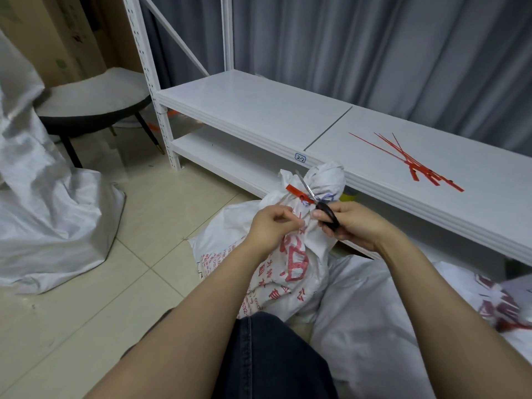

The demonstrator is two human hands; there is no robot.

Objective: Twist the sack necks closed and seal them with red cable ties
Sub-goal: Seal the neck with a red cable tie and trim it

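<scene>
The right hand [349,226] is curled round the black handles of a pair of steel scissors [319,205], whose blades point up and to the left across the neck of the sack. The left hand [270,227] is closed just beside it, thumb and forefinger pinching at the neck of a white woven sack with red printing [290,269]. Whether a thin tie tail also lies between those fingertips is too fine to tell.

A red cable tie [299,194] is cinched round the twisted neck right above both hands, its flat tag sticking out to the left, and the bunched top of the sack stands up above it. The sack stands upright on the floor in front of a knee in dark jeans [273,355].

To the right lie more white sacks [374,312]. Behind the sack, a white metal shelf [259,110] carries a loose bundle of red cable ties [417,168] on its right half. To the left, a crumpled white sack [49,211] slumps on the pale tiled floor [100,283], near a round stool with a dark rim [95,102]. Grey curtains [374,53] hang behind the shelf.
</scene>
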